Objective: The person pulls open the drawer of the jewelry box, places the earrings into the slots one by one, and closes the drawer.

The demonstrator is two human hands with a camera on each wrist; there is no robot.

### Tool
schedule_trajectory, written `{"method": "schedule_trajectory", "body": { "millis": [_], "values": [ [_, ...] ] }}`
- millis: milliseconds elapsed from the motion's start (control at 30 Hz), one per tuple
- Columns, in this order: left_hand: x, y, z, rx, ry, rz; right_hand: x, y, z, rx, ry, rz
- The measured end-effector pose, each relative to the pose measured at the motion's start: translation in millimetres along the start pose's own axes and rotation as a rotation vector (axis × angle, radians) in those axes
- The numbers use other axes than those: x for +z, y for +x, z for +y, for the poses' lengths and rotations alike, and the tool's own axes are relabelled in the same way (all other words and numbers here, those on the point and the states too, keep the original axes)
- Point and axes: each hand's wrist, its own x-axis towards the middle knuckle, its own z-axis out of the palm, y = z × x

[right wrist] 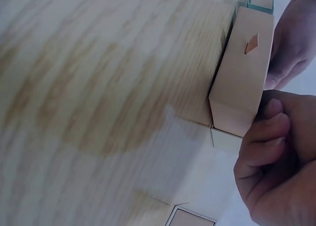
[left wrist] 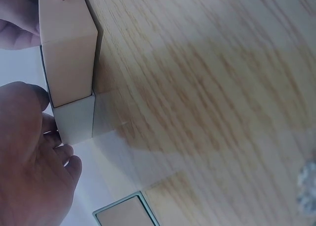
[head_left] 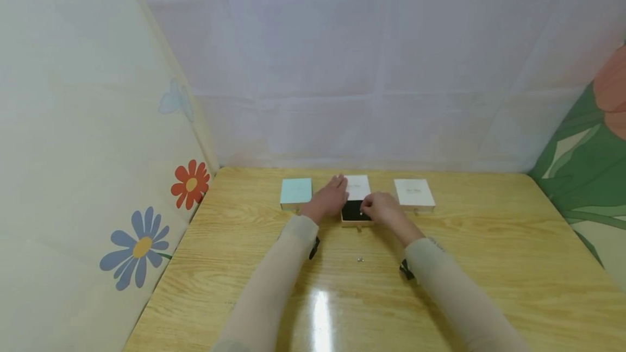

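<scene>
A white drawer box (head_left: 358, 187) lies at the back middle of the table, its pinkish drawer (right wrist: 239, 77) pulled out toward me and showing a black lining (head_left: 351, 211). My left hand (head_left: 331, 198) rests along the left side of the box's white sleeve, fingers pointing away. Over the drawer's right side, my right hand (head_left: 384, 208) pinches a tiny shiny piece (head_left: 362, 212), its kind too small to tell. Its other fingers curl inward in the right wrist view. On the table in front of the drawer lies a small sparkling piece (head_left: 360, 259).
A mint-coloured box (head_left: 295, 191) stands to the left of the middle box, and another white box (head_left: 414, 193) to the right. The wooden table (head_left: 235, 265) meets a pale cloth backdrop (head_left: 313, 69) behind and a flowered panel (head_left: 142, 249) at left.
</scene>
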Motion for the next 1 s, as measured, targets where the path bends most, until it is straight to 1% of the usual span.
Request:
{"method": "schedule_trajectory", "body": {
  "millis": [233, 367, 533, 733, 1000],
  "values": [
    [1.5, 1.4, 0.2, -0.001, 0.005, -0.003, 2.0, -0.9, 0.7, -0.025, -0.041, 0.031],
    [0.9, 0.7, 0.3, 0.001, 0.018, -0.007, 1.6, -2.1, 1.6, -0.053, -0.063, 0.024],
    [0.2, 0.4, 0.1, 0.003, -0.003, -0.001, 0.7, -4.5, 1.8, -0.082, -0.087, 0.027],
    [3.7, 3.8, -1.4, 0.006, 0.002, 0.004, 1.5, -6.7, 1.9, -0.069, -0.095, 0.034],
    [6.2, 5.7, -1.9, -0.003, 0.038, -0.004, 1.6, -6.0, 0.0, -0.066, -0.092, -0.014]
  ]
}}
